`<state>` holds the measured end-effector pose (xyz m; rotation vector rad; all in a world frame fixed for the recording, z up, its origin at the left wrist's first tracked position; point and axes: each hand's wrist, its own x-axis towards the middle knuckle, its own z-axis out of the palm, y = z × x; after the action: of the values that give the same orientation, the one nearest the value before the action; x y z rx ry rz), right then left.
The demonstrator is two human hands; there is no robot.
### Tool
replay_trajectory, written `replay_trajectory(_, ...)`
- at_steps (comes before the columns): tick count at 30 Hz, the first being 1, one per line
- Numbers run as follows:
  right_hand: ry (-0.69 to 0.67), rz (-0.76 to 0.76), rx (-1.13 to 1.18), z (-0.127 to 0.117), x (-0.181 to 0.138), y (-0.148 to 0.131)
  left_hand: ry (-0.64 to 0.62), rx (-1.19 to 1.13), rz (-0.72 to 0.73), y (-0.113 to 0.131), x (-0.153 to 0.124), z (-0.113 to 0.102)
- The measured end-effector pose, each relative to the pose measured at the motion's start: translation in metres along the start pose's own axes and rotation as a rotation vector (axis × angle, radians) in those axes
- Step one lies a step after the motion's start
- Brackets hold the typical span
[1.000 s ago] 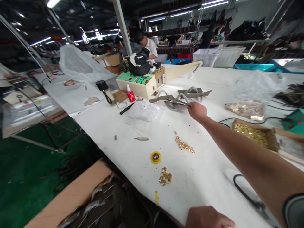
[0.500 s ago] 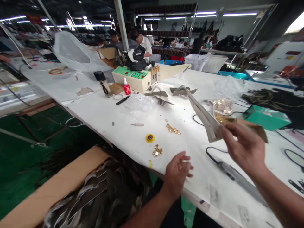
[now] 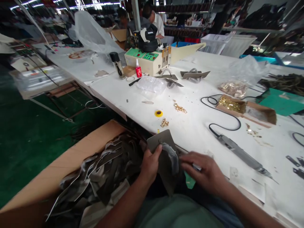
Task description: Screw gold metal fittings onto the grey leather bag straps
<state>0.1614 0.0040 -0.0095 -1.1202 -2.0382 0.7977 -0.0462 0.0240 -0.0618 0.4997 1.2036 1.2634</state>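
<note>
My left hand (image 3: 149,163) and my right hand (image 3: 204,172) both grip a grey leather-like strap piece (image 3: 163,148) held over my lap at the near edge of the white table (image 3: 204,126). The left thumb presses on the rounded end of the piece; the right fingers pinch its other side. On the table just beyond lie small heaps of gold metal rings (image 3: 164,123) and a yellow round cap (image 3: 158,113). A cardboard box (image 3: 78,158) full of similar grey pieces stands left of my hands.
A soldering-type tool (image 3: 239,153) with a black cable lies right of my hands. A brown box of gold hardware (image 3: 231,104), a cream machine with a green panel (image 3: 148,60), a red-capped bottle (image 3: 138,69) and more grey pieces (image 3: 194,74) stand farther back. People work behind.
My right hand brought a grey piece from the far pile back toward me. Now both hands hold it low at the table's near edge.
</note>
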Motion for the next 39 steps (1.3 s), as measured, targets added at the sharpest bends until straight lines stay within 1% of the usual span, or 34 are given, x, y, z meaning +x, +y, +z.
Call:
replay_trajectory(2, 0.150, 0.146, -0.006, -0.006, 0.032, 0.018, 0.003, 0.025, 0.030, 0.003, 0.000, -0.009)
replay_trajectory(4, 0.205, 0.216, -0.053, -0.003, 0.064, 0.041, -0.006, 0.043, 0.041, 0.007, 0.000, -0.015)
replay_trajectory(7, 0.167, 0.243, -0.123, 0.012, 0.104, 0.073, -0.012, 0.072, 0.046, 0.010, 0.002, -0.021)
replay_trajectory(9, 0.134, 0.262, -0.173, 0.024, 0.121, 0.087, -0.013, 0.074, 0.042, 0.010, 0.003, -0.024)
replay_trajectory(11, 0.098, 0.276, -0.244, 0.032, 0.131, 0.095, -0.006, 0.075, 0.031, 0.008, 0.004, -0.027)
replay_trajectory(16, 0.015, 0.250, -0.454, 0.040, 0.138, 0.095, 0.008, 0.074, 0.004, 0.006, 0.008, -0.028)
replay_trajectory(20, 0.016, 0.253, -0.497, 0.039, 0.136, 0.095, 0.002, 0.054, -0.014, 0.007, 0.011, -0.027)
replay_trajectory(23, -0.010, 0.314, -0.457, 0.035, 0.136, 0.097, 0.008, 0.052, -0.019, 0.007, 0.013, -0.027)
replay_trajectory(27, -0.093, 0.424, -0.429, 0.025, 0.142, 0.096, 0.009, 0.045, -0.012, 0.008, 0.012, -0.026)
replay_trajectory(30, -0.125, 0.494, -0.496, 0.021, 0.147, 0.091, -0.004, 0.050, -0.003, 0.008, 0.009, -0.025)
replay_trajectory(34, -0.155, 0.502, -0.605, 0.018, 0.151, 0.084, -0.009, 0.062, 0.010, 0.009, 0.005, -0.022)
replay_trajectory(39, -0.153, 0.564, -0.654, 0.011, 0.146, 0.085, -0.018, 0.074, 0.021, 0.010, 0.000, -0.020)
